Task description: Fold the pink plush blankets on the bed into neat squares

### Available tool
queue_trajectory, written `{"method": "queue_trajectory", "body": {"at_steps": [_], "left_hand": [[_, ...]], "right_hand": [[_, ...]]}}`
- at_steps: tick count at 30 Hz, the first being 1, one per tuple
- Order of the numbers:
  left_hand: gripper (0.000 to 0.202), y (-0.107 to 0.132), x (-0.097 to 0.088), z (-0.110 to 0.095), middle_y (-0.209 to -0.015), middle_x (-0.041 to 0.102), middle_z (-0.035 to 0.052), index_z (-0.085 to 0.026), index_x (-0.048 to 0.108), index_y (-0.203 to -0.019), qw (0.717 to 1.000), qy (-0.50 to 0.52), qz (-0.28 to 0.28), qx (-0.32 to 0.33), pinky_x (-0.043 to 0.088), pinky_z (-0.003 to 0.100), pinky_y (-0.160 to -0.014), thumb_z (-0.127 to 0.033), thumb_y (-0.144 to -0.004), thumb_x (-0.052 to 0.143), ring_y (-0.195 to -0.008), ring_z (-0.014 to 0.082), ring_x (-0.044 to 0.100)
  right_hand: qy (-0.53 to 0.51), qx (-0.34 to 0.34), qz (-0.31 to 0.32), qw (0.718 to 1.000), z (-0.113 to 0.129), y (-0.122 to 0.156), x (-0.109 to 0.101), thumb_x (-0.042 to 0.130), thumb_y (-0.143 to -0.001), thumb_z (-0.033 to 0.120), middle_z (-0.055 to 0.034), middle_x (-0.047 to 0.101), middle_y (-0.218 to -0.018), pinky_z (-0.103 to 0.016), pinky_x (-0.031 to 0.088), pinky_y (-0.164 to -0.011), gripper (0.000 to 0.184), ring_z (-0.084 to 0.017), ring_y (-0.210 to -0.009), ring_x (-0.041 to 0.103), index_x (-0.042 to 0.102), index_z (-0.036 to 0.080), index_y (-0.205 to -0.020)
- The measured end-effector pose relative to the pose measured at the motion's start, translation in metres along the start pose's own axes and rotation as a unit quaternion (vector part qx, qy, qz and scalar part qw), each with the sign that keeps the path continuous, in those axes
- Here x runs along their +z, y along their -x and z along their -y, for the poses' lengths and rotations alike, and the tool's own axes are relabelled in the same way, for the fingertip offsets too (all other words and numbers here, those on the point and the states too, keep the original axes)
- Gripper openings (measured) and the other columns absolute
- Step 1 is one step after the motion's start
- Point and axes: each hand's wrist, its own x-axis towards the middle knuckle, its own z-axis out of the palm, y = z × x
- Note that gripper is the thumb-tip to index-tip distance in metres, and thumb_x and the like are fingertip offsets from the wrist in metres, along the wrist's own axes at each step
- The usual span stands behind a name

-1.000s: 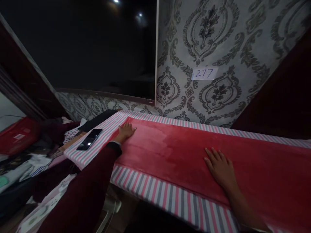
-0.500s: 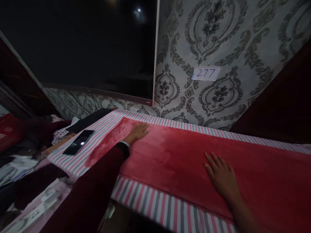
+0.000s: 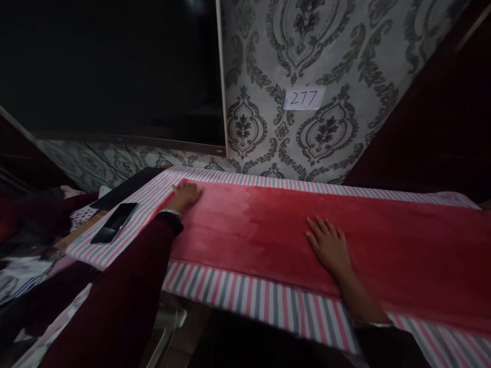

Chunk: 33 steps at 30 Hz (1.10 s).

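A long red velvet cloth (image 3: 268, 225) lies spread along a board covered in pink, white and grey stripes (image 3: 245, 299). My left hand (image 3: 186, 194), in a dark red sleeve, rests flat with fingers stretched out on the cloth's left end. My right hand (image 3: 328, 245) lies flat on the middle of the cloth, fingers spread. Neither hand holds anything.
A black phone (image 3: 114, 229) lies on the striped cover's left end, beside a dark flat object (image 3: 126, 187). Piled clothes (image 3: 34, 250) sit to the left, below the board. A dark screen (image 3: 111, 71) and patterned wallpaper with a paper label "277" (image 3: 304, 98) stand behind.
My left hand slid right along the cloth, then back left to its end. My right hand stayed flat on the cloth. The camera view shifted to the right.
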Motion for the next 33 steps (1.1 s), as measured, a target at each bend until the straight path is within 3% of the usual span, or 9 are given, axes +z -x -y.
{"method": "queue_trajectory", "body": {"at_steps": [3, 7, 11, 15, 18, 22, 26, 29, 33], "left_hand": [[0.068, 0.037, 0.002, -0.060, -0.166, 0.039, 0.0164, -0.018, 0.041, -0.158, 0.997, 0.024, -0.009, 0.079, 0.021, 0.060, -0.125, -0.055, -0.105, 0.021, -0.154, 0.0338, 0.032], [0.067, 0.107, 0.029, -0.148, -0.171, 0.029, 0.0107, -0.026, 0.031, -0.163, 0.950, 0.078, 0.007, 0.302, 0.018, 0.057, -0.127, -0.058, -0.104, 0.029, -0.159, 0.0308, 0.022], [0.068, 0.155, 0.051, -0.188, -0.172, 0.027, 0.0093, -0.030, 0.032, -0.163, 0.924, 0.077, 0.003, 0.374, 0.016, 0.061, -0.127, -0.060, -0.103, 0.036, -0.159, 0.0340, 0.021], [0.067, 0.163, 0.054, -0.157, -0.172, 0.027, 0.0086, -0.032, 0.036, -0.161, 0.950, 0.062, -0.040, 0.305, 0.016, 0.067, -0.125, -0.061, -0.102, 0.038, -0.158, 0.0377, 0.020], [0.067, 0.160, 0.050, -0.108, -0.172, 0.027, 0.0093, -0.027, 0.038, -0.161, 0.977, 0.039, -0.056, 0.200, 0.018, 0.066, -0.126, -0.059, -0.103, 0.037, -0.158, 0.0371, 0.021], [0.069, 0.160, 0.045, -0.034, -0.169, 0.028, 0.0194, -0.015, 0.037, -0.161, 0.992, 0.032, -0.063, 0.106, 0.022, 0.074, -0.120, -0.054, -0.104, 0.030, -0.155, 0.0469, 0.023], [0.079, 0.158, 0.046, 0.025, -0.167, 0.035, 0.0180, -0.020, 0.043, -0.158, 0.993, 0.083, -0.080, 0.017, 0.023, 0.077, -0.115, -0.070, -0.099, 0.026, -0.152, 0.0521, 0.025], [0.088, 0.159, 0.046, 0.028, -0.163, 0.040, 0.0210, -0.014, 0.044, -0.157, 0.992, 0.091, -0.085, -0.006, 0.022, 0.080, -0.114, -0.074, -0.098, 0.020, -0.150, 0.0554, 0.027], [0.078, 0.175, 0.037, -0.044, -0.169, 0.029, 0.0192, -0.014, 0.040, -0.159, 0.989, 0.087, -0.053, 0.110, 0.022, 0.070, -0.122, -0.065, -0.103, 0.020, -0.155, 0.0470, 0.022]], "right_hand": [[-0.006, 0.009, 0.017, 1.000, 0.002, 0.000, -0.004, 0.028, -0.106, 0.043, -0.0078, 0.046, -0.162, -0.053, 0.035, -0.116, 0.055, -0.031, -0.148, 0.040, 0.052, 0.027, -0.153], [-0.015, 0.012, 0.016, 1.000, 0.003, 0.000, -0.005, 0.027, -0.107, 0.044, -0.0079, 0.046, -0.162, -0.055, 0.034, -0.117, 0.055, -0.031, -0.149, 0.038, 0.050, 0.028, -0.154], [-0.017, 0.009, 0.007, 1.000, 0.003, 0.001, -0.007, 0.028, -0.107, 0.044, -0.0083, 0.046, -0.162, -0.054, 0.033, -0.117, 0.054, -0.031, -0.148, 0.039, 0.052, 0.028, -0.153], [-0.027, 0.012, 0.019, 0.999, 0.004, 0.002, -0.012, 0.027, -0.107, 0.045, -0.0083, 0.045, -0.163, -0.054, 0.033, -0.117, 0.055, -0.031, -0.149, 0.038, 0.052, 0.027, -0.153], [-0.042, 0.014, 0.022, 0.999, 0.006, 0.002, -0.015, 0.027, -0.106, 0.044, -0.0097, 0.044, -0.163, -0.055, 0.033, -0.116, 0.056, -0.033, -0.149, 0.038, 0.051, 0.025, -0.153], [-0.067, 0.014, 0.019, 0.997, 0.006, 0.003, -0.017, 0.029, -0.106, 0.045, -0.0113, 0.044, -0.163, -0.057, 0.032, -0.117, 0.057, -0.034, -0.149, 0.036, 0.051, 0.024, -0.154], [-0.093, 0.022, 0.022, 0.995, 0.005, 0.000, -0.018, 0.031, -0.105, 0.046, -0.0118, 0.042, -0.164, -0.059, 0.030, -0.118, 0.057, -0.035, -0.151, 0.034, 0.049, 0.024, -0.155], [-0.116, 0.023, 0.039, 0.992, 0.002, -0.001, -0.023, 0.030, -0.105, 0.044, -0.0119, 0.043, -0.163, -0.059, 0.031, -0.118, 0.057, -0.034, -0.150, 0.036, 0.049, 0.024, -0.154], [-0.134, 0.011, 0.030, 0.991, -0.009, 0.010, -0.035, 0.027, -0.106, 0.040, -0.0116, 0.045, -0.162, -0.055, 0.032, -0.119, 0.056, -0.032, -0.149, 0.038, 0.048, 0.023, -0.155]]}}
